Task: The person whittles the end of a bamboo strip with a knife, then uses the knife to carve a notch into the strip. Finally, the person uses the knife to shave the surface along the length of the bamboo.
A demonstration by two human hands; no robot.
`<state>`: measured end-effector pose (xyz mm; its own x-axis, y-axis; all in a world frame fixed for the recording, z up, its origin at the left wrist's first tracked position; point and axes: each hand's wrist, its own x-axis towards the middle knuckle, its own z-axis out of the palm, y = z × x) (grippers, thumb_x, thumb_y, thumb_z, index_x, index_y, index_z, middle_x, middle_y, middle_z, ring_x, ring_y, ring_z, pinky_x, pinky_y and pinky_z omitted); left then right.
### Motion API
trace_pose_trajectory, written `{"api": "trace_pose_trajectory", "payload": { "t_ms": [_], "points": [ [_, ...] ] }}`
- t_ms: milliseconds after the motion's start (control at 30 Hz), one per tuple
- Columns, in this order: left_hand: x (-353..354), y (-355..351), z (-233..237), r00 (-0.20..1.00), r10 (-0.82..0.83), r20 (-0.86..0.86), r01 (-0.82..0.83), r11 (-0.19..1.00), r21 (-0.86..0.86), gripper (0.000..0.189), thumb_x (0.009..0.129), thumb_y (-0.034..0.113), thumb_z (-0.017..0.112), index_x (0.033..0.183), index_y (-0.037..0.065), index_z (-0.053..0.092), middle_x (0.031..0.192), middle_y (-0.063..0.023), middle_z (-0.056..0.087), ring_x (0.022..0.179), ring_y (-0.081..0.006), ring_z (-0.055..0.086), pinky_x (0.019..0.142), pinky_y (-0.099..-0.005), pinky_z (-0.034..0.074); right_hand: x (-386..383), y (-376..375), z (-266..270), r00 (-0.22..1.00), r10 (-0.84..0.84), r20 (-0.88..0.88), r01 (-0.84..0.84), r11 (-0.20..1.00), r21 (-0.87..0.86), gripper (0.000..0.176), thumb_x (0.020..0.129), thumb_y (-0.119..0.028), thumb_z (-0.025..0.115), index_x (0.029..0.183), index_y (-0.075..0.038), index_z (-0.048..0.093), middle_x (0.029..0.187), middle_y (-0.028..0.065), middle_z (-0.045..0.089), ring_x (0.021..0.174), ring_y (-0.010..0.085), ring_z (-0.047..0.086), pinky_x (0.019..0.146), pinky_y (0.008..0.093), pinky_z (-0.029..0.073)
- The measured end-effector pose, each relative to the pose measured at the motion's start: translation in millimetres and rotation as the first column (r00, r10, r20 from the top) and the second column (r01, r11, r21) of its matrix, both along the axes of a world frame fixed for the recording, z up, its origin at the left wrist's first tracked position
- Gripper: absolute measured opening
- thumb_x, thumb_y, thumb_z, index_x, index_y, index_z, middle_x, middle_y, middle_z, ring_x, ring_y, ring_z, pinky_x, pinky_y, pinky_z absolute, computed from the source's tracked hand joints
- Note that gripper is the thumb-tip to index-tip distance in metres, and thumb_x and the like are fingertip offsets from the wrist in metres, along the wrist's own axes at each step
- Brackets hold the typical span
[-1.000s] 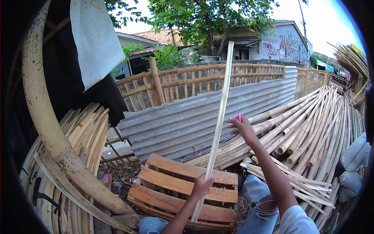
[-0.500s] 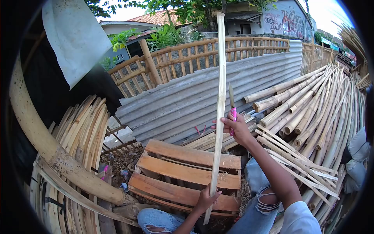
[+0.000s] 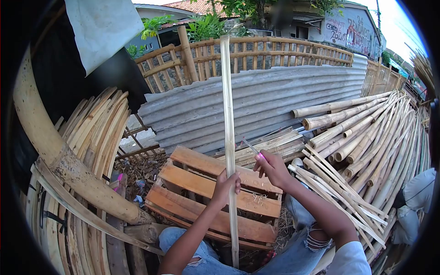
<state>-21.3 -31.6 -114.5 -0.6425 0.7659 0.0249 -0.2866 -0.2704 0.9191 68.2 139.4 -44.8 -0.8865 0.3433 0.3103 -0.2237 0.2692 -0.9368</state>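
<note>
A long, pale bamboo strip [image 3: 228, 114] stands nearly upright in front of me. My left hand [image 3: 225, 188] is wrapped round its lower half. To the right of the strip, my right hand [image 3: 271, 170] grips a knife [image 3: 250, 146] by its pink handle, most of which the fingers hide. The thin blade points up and left toward the strip, apart from it as far as I can see. Behind the strip and my hands lies a slatted wooden crate [image 3: 201, 179], with some shavings on a slat.
Bamboo poles [image 3: 339, 110] and split strips [image 3: 343, 197] lie at the right. A thick bamboo pole [image 3: 91, 183] curves along the left, beside stacked slats [image 3: 98, 128]. Behind are corrugated sheeting [image 3: 192, 112] and a bamboo fence [image 3: 284, 53]. A person's leg [image 3: 415, 197] shows at far right.
My left hand has moved up the strip, and the strip has shifted left and lower. My right hand has left the strip and dropped, tilting the knife from upright toward the left.
</note>
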Motion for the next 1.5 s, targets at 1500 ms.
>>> {"api": "trace_pose_trajectory", "payload": {
  "t_ms": [1500],
  "points": [
    [15,-14,-13,0.994,0.062,-0.093,-0.082,0.969,-0.233,0.021,0.091,0.025,0.059,0.088,0.005,0.051,0.054,-0.0009,0.049,0.035,-0.0070,0.043,0.033,-0.0214,0.031,-5,-26,2,0.982,-0.118,0.146,-0.085,0.411,0.908,0.049,0.086,-0.053,0.052,0.073,-0.007,0.061,0.053,0.0147,0.054,0.053,0.0350,0.058,0.051,0.0447,0.043]
  ]
}}
